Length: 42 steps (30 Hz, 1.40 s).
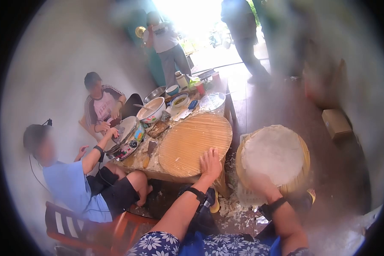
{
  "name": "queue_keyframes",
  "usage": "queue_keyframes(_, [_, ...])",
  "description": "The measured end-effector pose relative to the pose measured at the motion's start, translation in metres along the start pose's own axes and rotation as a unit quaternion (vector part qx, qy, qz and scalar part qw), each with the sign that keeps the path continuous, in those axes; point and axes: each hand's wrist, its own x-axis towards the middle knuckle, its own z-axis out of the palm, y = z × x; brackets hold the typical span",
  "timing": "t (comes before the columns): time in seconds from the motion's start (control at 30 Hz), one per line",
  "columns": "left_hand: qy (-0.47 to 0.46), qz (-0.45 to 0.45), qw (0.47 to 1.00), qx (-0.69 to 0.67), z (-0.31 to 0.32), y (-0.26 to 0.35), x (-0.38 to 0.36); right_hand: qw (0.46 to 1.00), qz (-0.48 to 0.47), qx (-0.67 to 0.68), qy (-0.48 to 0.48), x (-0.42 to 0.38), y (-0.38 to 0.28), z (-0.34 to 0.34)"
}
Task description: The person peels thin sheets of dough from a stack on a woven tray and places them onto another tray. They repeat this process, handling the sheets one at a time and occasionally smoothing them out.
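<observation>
My left hand rests with spread fingers on the lower right part of a round slatted bamboo mat on the table. To the right, my right hand is smeared by motion at the lower edge of a pale round sheet. That sheet lies on a second round bamboo mat, which sits on a white basket. Whether the right fingers hold the sheet's edge cannot be made out.
At the left, a person in blue and a person in a striped-sleeve shirt sit by a round pan. Bowls and cups stand on the table. Two people stand near the doorway. A cardboard box lies right.
</observation>
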Motion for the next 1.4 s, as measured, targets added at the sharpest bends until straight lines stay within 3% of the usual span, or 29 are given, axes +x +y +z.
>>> queue_keyframes(0.4, [0.031,0.008,0.999,0.023,0.003,0.000,0.000,1.000,-0.018,0.017,-0.019,-0.003,-0.008,-0.016])
queue_keyframes(0.57, [0.012,0.000,1.000,0.018,-0.001,0.002,0.001,0.999,-0.015,0.000,-0.045,-0.005,-0.014,-0.020])
queue_keyframes(0.67, [-0.003,-0.010,1.000,0.005,-0.005,0.002,0.003,0.999,-0.035,0.002,-0.005,-0.002,-0.004,-0.004])
queue_keyframes(0.9, [-0.030,-0.007,0.999,0.024,0.001,0.002,0.002,0.998,-0.017,-0.009,-0.061,-0.003,0.001,-0.002])
queue_keyframes(1.23, [-0.052,-0.002,0.998,0.033,-0.004,0.003,0.003,1.000,-0.013,-0.002,0.004,-0.025,0.024,-0.033])
queue_keyframes(1.4, [-0.033,0.001,0.999,0.042,0.001,0.003,0.002,1.000,-0.001,-0.011,-0.008,-0.042,0.031,-0.039])
